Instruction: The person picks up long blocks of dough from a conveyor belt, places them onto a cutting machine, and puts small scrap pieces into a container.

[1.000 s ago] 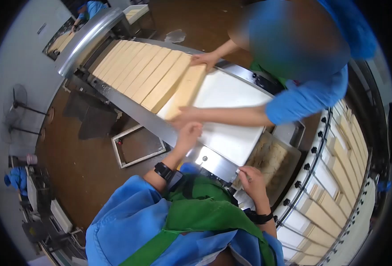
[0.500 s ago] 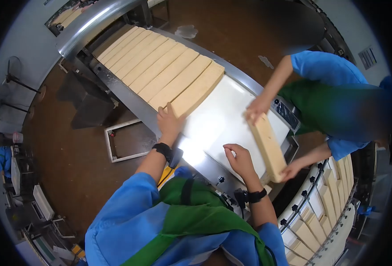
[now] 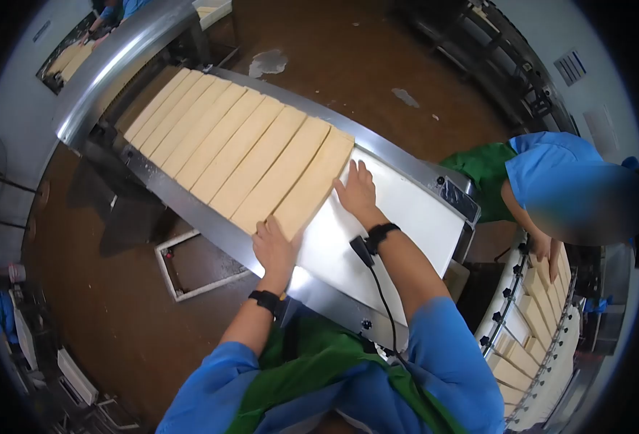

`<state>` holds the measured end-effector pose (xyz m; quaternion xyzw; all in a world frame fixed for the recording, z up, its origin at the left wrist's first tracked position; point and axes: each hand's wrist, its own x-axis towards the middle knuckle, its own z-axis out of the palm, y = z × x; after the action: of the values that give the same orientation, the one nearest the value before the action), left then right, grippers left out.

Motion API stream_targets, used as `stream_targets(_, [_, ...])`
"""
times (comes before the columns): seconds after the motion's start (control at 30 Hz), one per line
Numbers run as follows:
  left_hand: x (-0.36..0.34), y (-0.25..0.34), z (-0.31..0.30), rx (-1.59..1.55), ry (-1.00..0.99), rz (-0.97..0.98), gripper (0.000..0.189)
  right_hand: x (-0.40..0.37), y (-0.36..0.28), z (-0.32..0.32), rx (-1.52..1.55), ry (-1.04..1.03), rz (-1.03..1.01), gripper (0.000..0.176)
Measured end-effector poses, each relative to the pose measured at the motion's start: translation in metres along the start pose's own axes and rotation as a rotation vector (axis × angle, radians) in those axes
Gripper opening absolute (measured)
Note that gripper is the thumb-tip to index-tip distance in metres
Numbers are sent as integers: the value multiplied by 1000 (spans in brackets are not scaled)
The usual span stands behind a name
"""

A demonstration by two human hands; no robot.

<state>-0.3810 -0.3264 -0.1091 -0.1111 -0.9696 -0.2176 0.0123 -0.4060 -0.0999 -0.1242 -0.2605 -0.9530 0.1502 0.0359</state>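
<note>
Several long pale beige slabs, dough-like in look, lie side by side on the white belt [image 3: 413,217] of a metal-framed conveyor. At the row's right end is the last slab [image 3: 316,177], lying under both my hands. The fingers of my left hand [image 3: 274,249] are apart and rest on its near end. Farther along the same slab, my right hand [image 3: 355,189] is open, with its fingertips against the right side near the far end. Dark bands circle both wrists, and a cable hangs from a black device at the right one.
A co-worker [image 3: 543,173] stands at the right, hands over a second conveyor [image 3: 504,304] carrying more slabs. A curved metal hood [image 3: 124,69] spans the belt's far left end. A metal frame [image 3: 166,264] stands on the brown floor at the left.
My right hand has moved forward and left onto the last slab; my left hand stays at its near end. The co-worker no longer holds a slab and has reached back to the second conveyor.
</note>
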Motion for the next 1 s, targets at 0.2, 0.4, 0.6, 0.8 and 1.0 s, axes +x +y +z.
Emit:
stream_targets(0.2, [5,-7,2,184,-60,93,76,70,-45,-10,17,-140,187,67])
stream_targets(0.4, [2,-10,5,128,21,172,77,51,-47,-22,147,-16,283,66])
stream_targets(0.6, [-20,31,-23,-148,-385,248,73,-3,33,-60,195,67,569,92])
stream_targets(0.8, [-64,88,-14,-219,-824,435,78,-94,141,-121,280,51,884,97])
stream_targets(1.0, [-121,149,13,-287,-648,660,74,-208,225,-126,424,475,1063,88])
